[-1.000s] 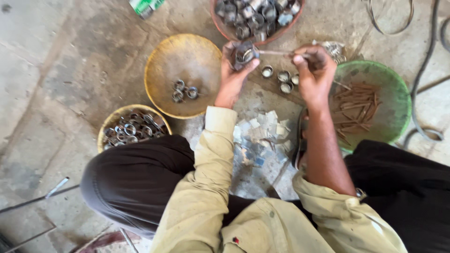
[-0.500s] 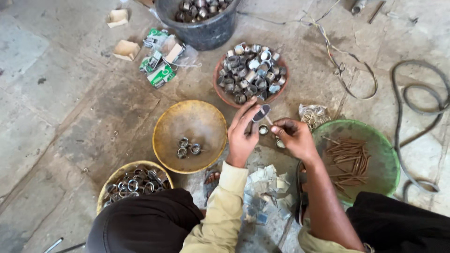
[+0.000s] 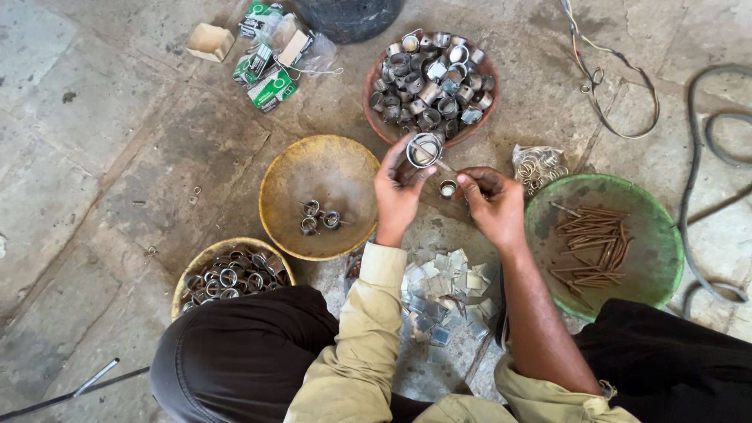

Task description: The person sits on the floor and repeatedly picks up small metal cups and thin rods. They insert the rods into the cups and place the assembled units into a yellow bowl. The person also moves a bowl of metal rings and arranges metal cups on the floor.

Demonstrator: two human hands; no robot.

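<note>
My left hand [image 3: 398, 196] holds a short metal ring-shaped sleeve [image 3: 424, 149] upright between thumb and fingers, just below the red bowl. My right hand [image 3: 493, 202] pinches a thin metal pin [image 3: 443, 165] whose tip reaches the sleeve. A small metal cap [image 3: 447, 188] lies on the floor between the two hands. The red bowl [image 3: 376, 121] holds several similar metal sleeves. A yellow bowl [image 3: 313, 168] to the left holds three assembled rings. A green bowl [image 3: 654, 235] to the right holds several rusty nails.
A basket of metal rings [image 3: 205, 258] sits by my left knee. Shiny square metal plates [image 3: 446, 294] lie piled between my legs. A bag of wire rings [image 3: 539, 166], small cardboard packets [image 3: 270, 66], a dark bucket [image 3: 348, 16], wires [image 3: 603, 86] and a hose [image 3: 721, 133] lie around.
The view has tilted up, showing more floor, the packets and the bucket. Both hands stay together at the sleeve, which my left hand has turned more upright.
</note>
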